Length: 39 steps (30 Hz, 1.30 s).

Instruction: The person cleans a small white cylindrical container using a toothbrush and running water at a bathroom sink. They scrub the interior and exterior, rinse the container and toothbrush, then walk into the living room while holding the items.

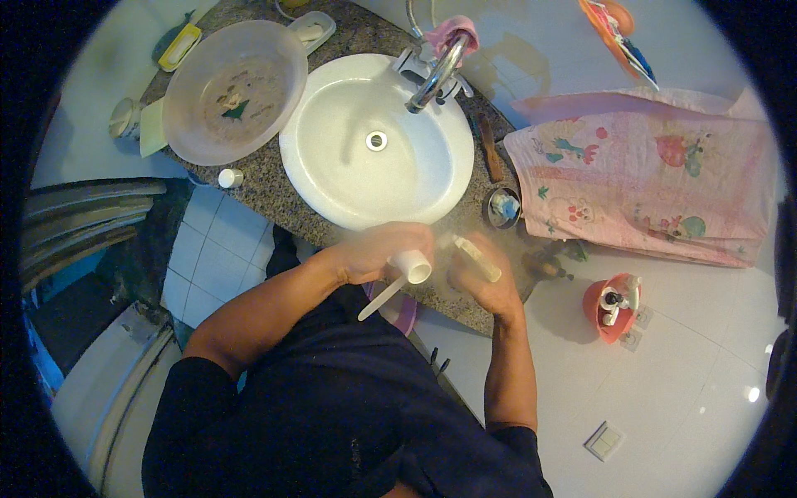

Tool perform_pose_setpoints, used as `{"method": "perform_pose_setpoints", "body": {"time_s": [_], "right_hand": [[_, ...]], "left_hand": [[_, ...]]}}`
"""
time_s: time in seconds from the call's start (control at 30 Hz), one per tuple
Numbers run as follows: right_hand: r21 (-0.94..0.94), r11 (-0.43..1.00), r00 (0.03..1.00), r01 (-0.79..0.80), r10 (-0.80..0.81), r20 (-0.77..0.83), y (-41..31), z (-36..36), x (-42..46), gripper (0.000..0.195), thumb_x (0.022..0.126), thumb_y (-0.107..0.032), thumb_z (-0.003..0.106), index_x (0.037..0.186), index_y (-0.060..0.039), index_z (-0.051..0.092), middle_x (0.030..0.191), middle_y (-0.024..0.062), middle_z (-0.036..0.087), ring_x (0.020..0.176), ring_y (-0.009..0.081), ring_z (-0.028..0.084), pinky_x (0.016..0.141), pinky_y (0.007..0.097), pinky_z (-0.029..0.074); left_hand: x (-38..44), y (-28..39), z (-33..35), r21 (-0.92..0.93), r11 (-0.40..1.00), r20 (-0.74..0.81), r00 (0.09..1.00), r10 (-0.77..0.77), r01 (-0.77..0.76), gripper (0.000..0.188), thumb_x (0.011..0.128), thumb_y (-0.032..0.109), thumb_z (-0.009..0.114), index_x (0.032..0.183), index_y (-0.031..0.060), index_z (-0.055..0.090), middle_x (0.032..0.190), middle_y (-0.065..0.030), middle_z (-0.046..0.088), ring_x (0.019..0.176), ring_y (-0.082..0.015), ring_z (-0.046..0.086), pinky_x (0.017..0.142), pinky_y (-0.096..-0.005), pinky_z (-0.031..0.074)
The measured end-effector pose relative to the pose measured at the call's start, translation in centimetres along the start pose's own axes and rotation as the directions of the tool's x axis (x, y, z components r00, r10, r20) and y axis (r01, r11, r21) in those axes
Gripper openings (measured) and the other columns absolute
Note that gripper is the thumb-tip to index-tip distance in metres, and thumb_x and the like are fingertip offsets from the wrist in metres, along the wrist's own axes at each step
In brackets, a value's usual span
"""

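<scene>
At the front edge of the white oval sink basin [348,187], my left hand [389,246] is closed on a white plastic tube [417,269], its round open end facing up. A pale flat stick [381,300] sticks out below the same hand. To its right, my right hand [485,274] grips a small pale brush-like tool [478,258]; which tool it is I cannot tell for sure. Both hands are somewhat blurred and a small gap parts them. A chrome faucet [439,75] with a pink cloth [451,34] on top stands behind the basin.
A translucent plastic basin [180,134] and a white cap [230,178] sit on the left of the granite counter [268,187]. A brown-handled brush [490,149] and a small metal bowl [502,208] lie right of the sink. A pink towel [622,187] hangs beyond.
</scene>
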State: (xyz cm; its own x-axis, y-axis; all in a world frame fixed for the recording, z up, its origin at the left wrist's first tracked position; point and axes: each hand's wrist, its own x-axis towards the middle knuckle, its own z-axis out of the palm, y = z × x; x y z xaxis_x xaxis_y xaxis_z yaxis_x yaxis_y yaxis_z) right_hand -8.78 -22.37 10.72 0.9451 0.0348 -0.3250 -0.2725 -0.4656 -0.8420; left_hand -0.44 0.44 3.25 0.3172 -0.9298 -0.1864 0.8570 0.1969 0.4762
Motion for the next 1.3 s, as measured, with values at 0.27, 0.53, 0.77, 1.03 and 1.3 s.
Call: {"method": "perform_pose_setpoints", "body": {"time_s": [0.27,0.53,0.77,1.03,1.3], "right_hand": [[-0.014,0.997,0.997,0.073,-0.073,-0.031,1.5,-0.4,-0.1,0.021,0.073,-0.005,0.069,0.094,-0.0016,0.066,0.094,0.0118,0.063,0.087,0.0301,0.063,0.08,0.0383,0.053],[-0.175,0.972,0.974,0.157,-0.182,-0.136,3.6,0.3,-1.3,0.035,0.077,-0.01,0.076,0.111,-0.0027,0.068,0.106,0.014,0.064,0.101,0.0312,0.064,0.092,0.0399,0.052],[0.041,0.985,0.801,-0.165,0.158,-0.578,10.0,1.5,-2.7,0.04,0.085,-0.01,0.079,0.121,-0.0036,0.064,0.115,0.0097,0.064,0.106,0.0221,0.063,0.094,0.0359,0.05],[0.239,0.97,0.652,-0.044,0.209,-0.729,14.9,3.0,-3.1,0.053,0.083,-0.012,0.083,0.129,-0.003,0.059,0.12,0.0109,0.065,0.108,0.0223,0.063,0.095,0.0363,0.051],[0.049,0.995,0.647,-0.084,0.092,-0.757,14.0,3.5,-5.3,0.07,0.076,-0.015,0.087,0.137,-0.0033,0.054,0.129,0.0126,0.064,0.114,0.0278,0.063,0.097,0.0392,0.051]], "left_hand": [[0.2,0.1,-0.2,-0.053,0.998,0.028,0.999,0.022,-0.02,0.025,0.099,0.031,0.054,0.094,0.0059,0.056,0.088,-0.013,0.064,0.083,-0.0201,0.059,0.075,-0.0313,0.046],[0.8,-0.2,-0.2,-0.088,0.996,0.038,0.999,-0.013,0.017,0.031,0.101,0.037,0.054,0.095,0.0064,0.056,0.09,-0.0162,0.066,0.084,-0.0222,0.06,0.075,-0.0324,0.046],[0.9,-0.3,0.3,-0.077,0.997,0.057,0.998,0.027,-0.023,0.032,0.102,0.039,0.052,0.096,0.0081,0.057,0.093,-0.0185,0.067,0.077,-0.0221,0.059,0.066,-0.0331,0.047],[0.8,-0.4,1.0,-0.131,0.99,0.046,0.997,0.065,-0.058,0.033,0.102,0.043,0.052,0.096,0.0113,0.056,0.091,-0.0177,0.065,0.066,-0.0206,0.052,0.057,-0.0339,0.04],[0.1,0.3,1.5,-0.175,0.978,0.08,0.989,0.127,-0.111,0.037,0.104,0.047,0.049,0.097,0.0117,0.054,0.093,-0.0169,0.064,0.062,-0.0173,0.046,0.055,-0.0317,0.038]]}}
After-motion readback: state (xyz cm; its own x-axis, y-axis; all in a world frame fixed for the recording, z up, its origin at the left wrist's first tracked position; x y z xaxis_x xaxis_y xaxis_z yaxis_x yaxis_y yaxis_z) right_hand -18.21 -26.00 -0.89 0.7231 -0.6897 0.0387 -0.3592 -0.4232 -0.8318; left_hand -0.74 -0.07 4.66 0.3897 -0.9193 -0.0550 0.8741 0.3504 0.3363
